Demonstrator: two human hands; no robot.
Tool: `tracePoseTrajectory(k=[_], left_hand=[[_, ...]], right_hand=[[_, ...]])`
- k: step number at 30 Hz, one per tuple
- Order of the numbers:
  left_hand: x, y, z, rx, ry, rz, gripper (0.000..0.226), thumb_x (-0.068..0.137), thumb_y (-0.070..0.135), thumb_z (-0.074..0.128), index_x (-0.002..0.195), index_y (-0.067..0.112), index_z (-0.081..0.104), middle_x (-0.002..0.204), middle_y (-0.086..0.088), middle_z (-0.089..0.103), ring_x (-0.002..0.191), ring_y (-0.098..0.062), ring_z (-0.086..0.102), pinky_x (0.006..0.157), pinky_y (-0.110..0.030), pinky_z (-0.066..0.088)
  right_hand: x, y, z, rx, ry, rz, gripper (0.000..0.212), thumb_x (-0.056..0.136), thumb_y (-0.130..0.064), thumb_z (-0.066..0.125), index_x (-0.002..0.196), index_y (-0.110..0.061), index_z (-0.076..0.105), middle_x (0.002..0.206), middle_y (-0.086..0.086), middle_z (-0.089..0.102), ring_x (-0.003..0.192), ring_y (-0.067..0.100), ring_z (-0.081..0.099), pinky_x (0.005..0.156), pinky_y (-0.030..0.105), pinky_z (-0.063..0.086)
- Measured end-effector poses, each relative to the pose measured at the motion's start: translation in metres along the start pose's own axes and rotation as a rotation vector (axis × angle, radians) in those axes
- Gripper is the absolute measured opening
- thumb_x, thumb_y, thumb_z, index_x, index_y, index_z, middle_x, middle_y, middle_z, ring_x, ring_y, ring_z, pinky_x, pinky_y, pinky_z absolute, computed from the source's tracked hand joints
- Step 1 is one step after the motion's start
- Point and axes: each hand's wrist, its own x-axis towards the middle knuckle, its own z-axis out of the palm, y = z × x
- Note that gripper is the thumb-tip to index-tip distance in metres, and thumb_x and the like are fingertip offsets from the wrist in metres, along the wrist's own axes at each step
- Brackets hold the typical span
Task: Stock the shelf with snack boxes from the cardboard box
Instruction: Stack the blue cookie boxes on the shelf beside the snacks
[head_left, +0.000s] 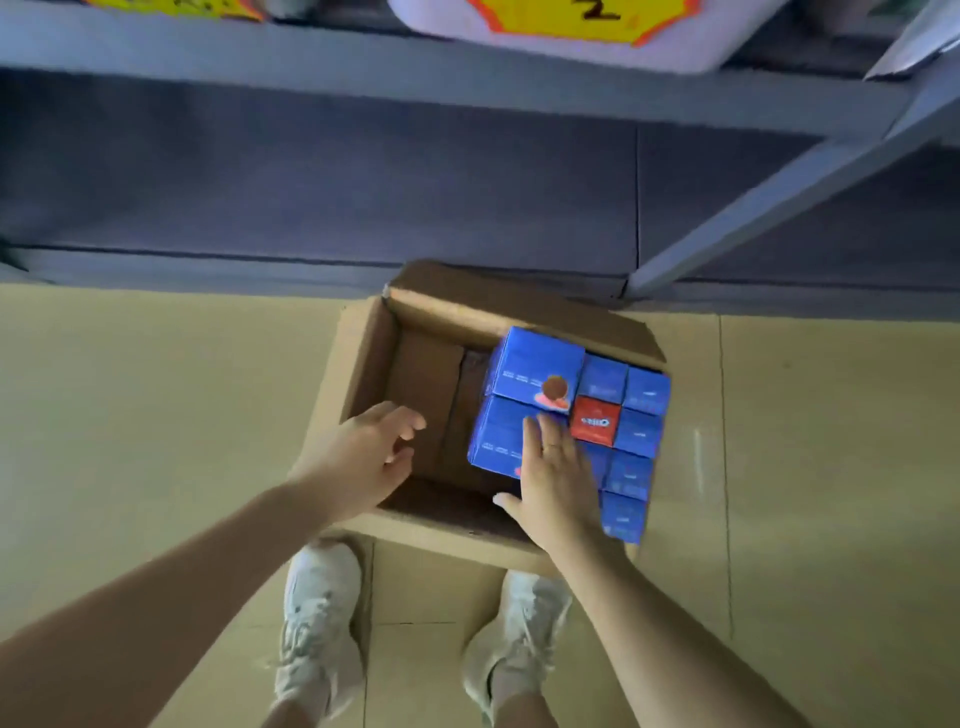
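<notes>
The right hand (553, 467) is laid flat, fingers straight, on a blue snack box (501, 436) in the carton (363, 353). The left hand (363, 457) is held over the carton's bare side, fingers loosely curled, nothing gripped.

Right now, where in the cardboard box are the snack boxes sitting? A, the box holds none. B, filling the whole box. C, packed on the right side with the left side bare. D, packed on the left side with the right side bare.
C: the snack boxes crowd the right half of the cardboard box, while its brown floor shows bare on the left.
</notes>
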Motion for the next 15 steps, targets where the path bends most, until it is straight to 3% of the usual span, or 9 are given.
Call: tracePoseTrajectory(k=[3, 8, 11, 15], left_hand=[[0.01, -0.017, 0.015, 0.011, -0.055, -0.011, 0.033, 0.09, 0.02, 0.051, 0.123, 0.025, 0.05, 0.106, 0.015, 0.049, 0.072, -0.002, 0.051, 0.07, -0.022, 0.043], [0.017, -0.024, 0.03, -0.015, -0.146, -0.013, 0.039, 0.088, 0.024, 0.055, 0.126, 0.028, 0.045, 0.114, 0.015, 0.047, 0.082, -0.003, 0.056, 0.072, -0.02, 0.045], [0.019, -0.021, 0.035, -0.019, -0.186, -0.02, 0.044, 0.088, 0.027, 0.057, 0.129, 0.029, 0.042, 0.121, 0.013, 0.047, 0.087, -0.003, 0.056, 0.074, -0.02, 0.046], [0.019, -0.012, 0.036, -0.036, -0.26, 0.002, 0.069, 0.083, 0.036, 0.064, 0.14, 0.029, 0.027, 0.138, 0.008, 0.038, 0.109, -0.006, 0.05, 0.088, -0.021, 0.042]], right_hand=[[0.008, 0.005, 0.018, -0.024, 0.088, -0.005, 0.105, 0.031, -0.047, 0.091, 0.12, -0.002, 0.056, 0.121, 0.02, 0.058, 0.107, 0.036, 0.061, 0.082, 0.041, 0.054], [0.012, 0.012, 0.022, -0.014, 0.189, -0.052, 0.092, 0.035, -0.036, 0.092, 0.112, -0.011, 0.048, 0.122, 0.02, 0.056, 0.099, 0.034, 0.061, 0.077, 0.037, 0.054], [0.014, 0.012, 0.02, -0.044, 0.195, -0.019, 0.092, 0.034, -0.038, 0.091, 0.114, -0.008, 0.055, 0.123, 0.015, 0.057, 0.096, 0.031, 0.062, 0.076, 0.037, 0.053], [0.006, 0.014, 0.015, -0.082, 0.126, -0.055, 0.095, 0.03, -0.046, 0.084, 0.112, -0.009, 0.054, 0.109, 0.009, 0.056, 0.093, 0.029, 0.056, 0.074, 0.036, 0.05]])
